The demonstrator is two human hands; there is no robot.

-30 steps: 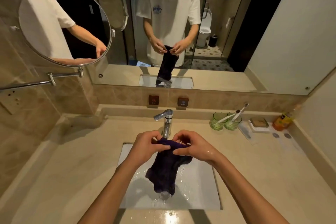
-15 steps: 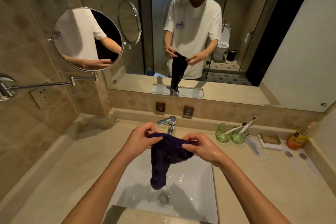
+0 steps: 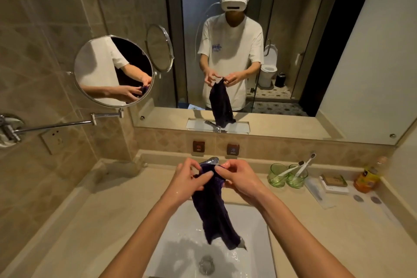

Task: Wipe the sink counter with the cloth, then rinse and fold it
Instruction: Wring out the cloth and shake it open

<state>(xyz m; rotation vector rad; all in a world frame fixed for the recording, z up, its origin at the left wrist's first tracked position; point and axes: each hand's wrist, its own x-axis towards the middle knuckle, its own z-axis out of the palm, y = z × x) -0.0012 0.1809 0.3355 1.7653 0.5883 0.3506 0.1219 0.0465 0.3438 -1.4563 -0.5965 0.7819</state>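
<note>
A dark purple cloth (image 3: 214, 216) hangs wet over the white sink basin (image 3: 180, 221), its lower end above the drain (image 3: 206, 264). My left hand (image 3: 188, 181) and my right hand (image 3: 237, 179) both pinch its top edge, close together, just in front of the chrome faucet (image 3: 211, 160). The faucet is mostly hidden behind my fingers. The beige counter (image 3: 112, 221) surrounds the basin on both sides.
Two green glasses with toothbrushes (image 3: 287, 176), a soap box (image 3: 334, 184) and an orange bottle (image 3: 366, 179) stand at the back right. A round swing-arm mirror (image 3: 114, 71) juts from the left wall. The wall mirror (image 3: 248, 52) reflects a person with a headset.
The view has tilted upward. My hands have lifted the cloth higher and drawn together at its top edge, so it hangs longer and narrower over the basin.
</note>
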